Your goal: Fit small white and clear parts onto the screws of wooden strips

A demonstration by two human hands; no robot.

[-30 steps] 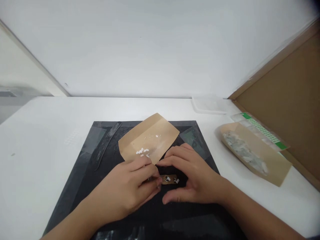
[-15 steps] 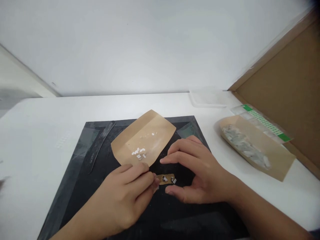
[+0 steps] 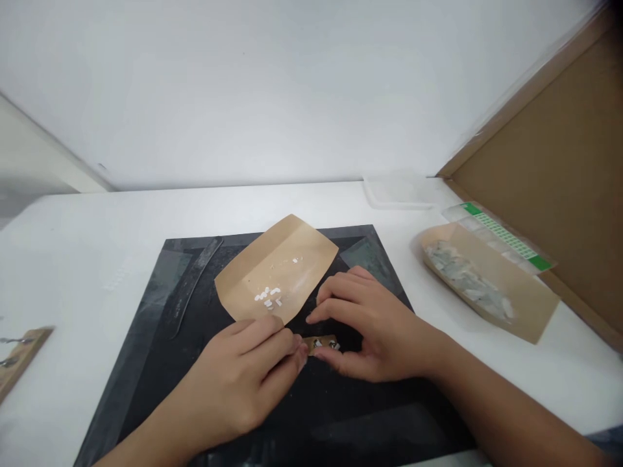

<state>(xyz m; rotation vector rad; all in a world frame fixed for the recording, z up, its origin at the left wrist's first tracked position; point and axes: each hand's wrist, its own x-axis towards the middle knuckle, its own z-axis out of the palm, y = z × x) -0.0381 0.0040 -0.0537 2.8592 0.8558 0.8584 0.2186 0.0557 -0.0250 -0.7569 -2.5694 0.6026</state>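
My left hand (image 3: 263,370) pinches the left end of a small brown strip (image 3: 311,346) over the black mat (image 3: 228,415). Two small metal pieces with white bits, one of them a metal piece (image 3: 333,344) near the right end, sit on the strip. My right hand (image 3: 360,324) hovers around the strip's right part, thumb close to its lower edge and fingers curved above, apart from the thumb; nothing shows between them. Just beyond lies a tan paper tray (image 3: 302,240) with several small white pieces (image 3: 267,294) in it. The strip's left end is hidden by my fingertips.
A dark flat strip (image 3: 197,285) lies on the mat's left side. To the right are another paper tray (image 3: 535,311) with clear little bags and a green-labelled plastic case (image 3: 506,237). A translucent lid or tray (image 3: 399,191) stands behind; a wooden piece with metal parts (image 3: 29,353) is far left.
My right hand has moved left, its thumb now close to the strip. The view has shifted slightly, bringing the wooden piece at far left into sight. My left hand keeps its pinch.
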